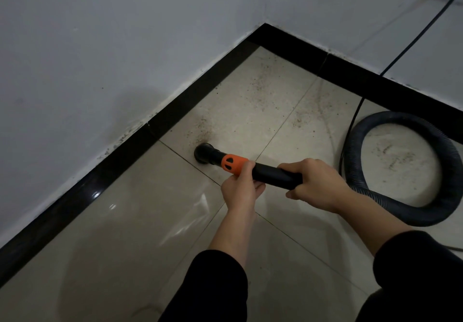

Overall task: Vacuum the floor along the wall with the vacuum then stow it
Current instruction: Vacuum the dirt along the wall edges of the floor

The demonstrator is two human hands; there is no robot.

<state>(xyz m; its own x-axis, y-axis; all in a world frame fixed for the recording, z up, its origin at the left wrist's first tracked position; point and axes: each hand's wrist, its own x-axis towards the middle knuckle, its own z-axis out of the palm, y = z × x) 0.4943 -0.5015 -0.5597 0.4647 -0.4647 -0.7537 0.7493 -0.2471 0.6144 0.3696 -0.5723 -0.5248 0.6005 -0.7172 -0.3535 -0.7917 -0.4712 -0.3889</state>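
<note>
While left hand [240,189] and right hand [316,184] grip the wand [274,175] | nozzle [204,153] on dusty floor [140,221] | hose [400,212] looped

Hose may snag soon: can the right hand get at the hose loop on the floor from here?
Probably yes. The hose loop lies on the tiles just beside the right hand, nothing between. That hand must first release the wand, which the left hand also holds.
</note>
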